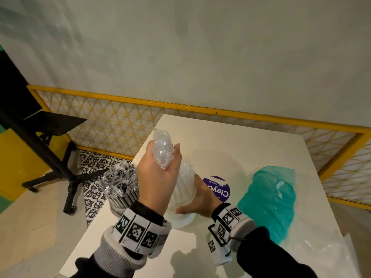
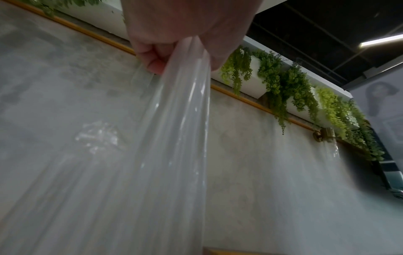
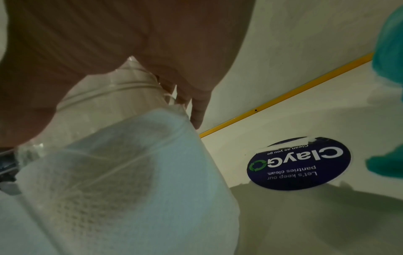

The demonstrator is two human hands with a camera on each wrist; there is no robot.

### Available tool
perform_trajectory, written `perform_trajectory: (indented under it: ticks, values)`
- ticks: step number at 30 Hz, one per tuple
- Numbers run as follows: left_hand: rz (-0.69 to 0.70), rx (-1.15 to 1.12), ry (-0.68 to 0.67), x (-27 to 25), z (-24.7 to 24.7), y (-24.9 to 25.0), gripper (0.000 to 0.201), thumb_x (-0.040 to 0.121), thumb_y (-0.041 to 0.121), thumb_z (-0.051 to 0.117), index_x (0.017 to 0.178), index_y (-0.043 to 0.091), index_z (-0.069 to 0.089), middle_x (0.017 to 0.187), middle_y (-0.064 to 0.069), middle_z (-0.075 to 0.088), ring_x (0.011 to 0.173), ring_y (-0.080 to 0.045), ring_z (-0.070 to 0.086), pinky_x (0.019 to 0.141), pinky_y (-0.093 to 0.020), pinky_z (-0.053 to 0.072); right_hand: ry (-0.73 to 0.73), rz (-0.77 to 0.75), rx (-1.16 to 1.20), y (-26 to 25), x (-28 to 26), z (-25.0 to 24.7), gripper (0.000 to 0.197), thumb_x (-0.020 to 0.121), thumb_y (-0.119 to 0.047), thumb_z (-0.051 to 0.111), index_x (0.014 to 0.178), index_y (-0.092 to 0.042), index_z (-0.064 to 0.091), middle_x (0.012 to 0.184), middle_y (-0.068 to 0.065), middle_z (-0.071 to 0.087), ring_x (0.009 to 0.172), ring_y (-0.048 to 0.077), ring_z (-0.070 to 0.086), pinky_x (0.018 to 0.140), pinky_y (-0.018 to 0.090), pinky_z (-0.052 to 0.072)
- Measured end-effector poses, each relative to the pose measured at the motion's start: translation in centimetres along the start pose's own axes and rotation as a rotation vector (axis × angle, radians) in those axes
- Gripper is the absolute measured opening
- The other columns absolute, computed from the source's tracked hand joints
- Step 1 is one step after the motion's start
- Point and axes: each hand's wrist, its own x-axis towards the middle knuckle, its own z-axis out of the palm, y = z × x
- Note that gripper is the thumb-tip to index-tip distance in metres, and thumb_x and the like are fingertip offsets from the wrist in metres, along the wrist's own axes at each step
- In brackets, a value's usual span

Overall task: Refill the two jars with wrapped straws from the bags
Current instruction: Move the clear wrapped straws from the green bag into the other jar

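**Lifting the clear bag over the second jar**

Our left hand [image 1: 158, 173] grips the clear bag's [image 1: 163, 152] bunched top; our right hand [image 1: 197, 203] wraps the white straws [image 1: 183, 189] standing on the table [image 1: 230, 141]. Beside them, the dark-straw jar [image 1: 122, 187] looks full. Next, probably, we free the bundle.

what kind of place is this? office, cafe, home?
Probably an office or workplace pantry. The round sticker on the white table reads "Let's keep our pantries clean". A jar of wrapped straws stands at the table's edge, and trailing plants hang along the wall.
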Motion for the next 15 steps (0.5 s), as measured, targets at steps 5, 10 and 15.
perform_trajectory:
  ticks: [5, 10, 15]
  values:
    - [-0.038, 0.090, -0.095, -1.3, 0.8, -0.4, 0.039, 0.080, 0.047, 0.060, 0.089, 0.009, 0.060, 0.075, 0.004, 0.057, 0.080, -0.014, 0.053, 0.079, -0.048, 0.051, 0.013, -0.004, -0.014, 0.4, 0.5, 0.6, 0.113, 0.042, -0.046, 0.090, 0.133, -0.042, 0.024, 0.127, -0.015, 0.048, 0.118, 0.008, 0.048, 0.099, 0.039, 0.047]
    - [-0.026, 0.398, -0.208, -1.5, 1.5, -3.4, 0.038, 0.082, 0.037, 0.064, 0.101, 0.006, 0.061, 0.108, -0.011, 0.062, 0.113, -0.027, 0.052, 0.113, -0.049, 0.021, -0.004, -0.013, -0.018, 0.2, 0.8, 0.4, 0.109, 0.040, -0.045, 0.090, 0.129, -0.033, 0.027, 0.125, -0.012, 0.048, 0.114, 0.009, 0.048, 0.101, 0.036, 0.044]
    - [0.010, 0.438, -0.320, -2.7, 1.6, -4.6, 0.065, 0.073, 0.060, 0.054, 0.118, 0.013, 0.054, 0.134, -0.007, 0.046, 0.133, -0.026, 0.034, 0.115, -0.056, 0.016, -0.007, -0.041, 0.041, 0.3, 0.1, 0.0, 0.097, 0.046, -0.036, 0.092, 0.121, -0.041, 0.032, 0.119, -0.019, 0.052, 0.109, -0.005, 0.051, 0.096, 0.027, 0.047]
